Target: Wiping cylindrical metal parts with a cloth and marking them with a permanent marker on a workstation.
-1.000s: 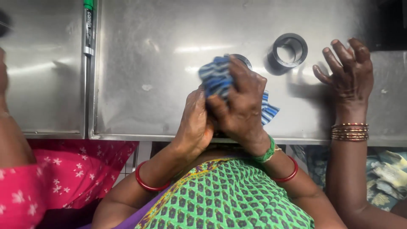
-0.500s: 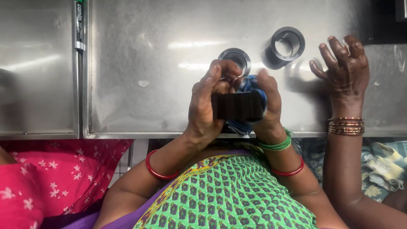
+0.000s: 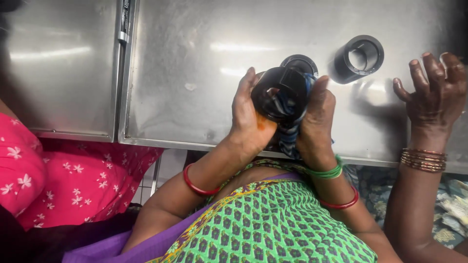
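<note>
My left hand (image 3: 248,119) grips a short black tube (image 3: 279,92) by its side, its open end tilted up toward me. My right hand (image 3: 317,119) presses a blue checked cloth (image 3: 292,131) against the tube's other side, and the cloth hangs down between both hands. I hold them just above the near edge of a steel table (image 3: 195,58). A second black ring (image 3: 300,62) lies on the table right behind the tube, partly hidden.
Another black tube (image 3: 360,57) stands on the table at the back right. A co-worker's hand (image 3: 435,95) with gold bangles rests on the table to the right. A person in pink (image 3: 53,175) sits at left. A seam (image 3: 126,68) splits two tables.
I have turned the black tube so its open end faces up. The cloth has slipped from over the tube down to its right side. The co-worker's hand stays put.
</note>
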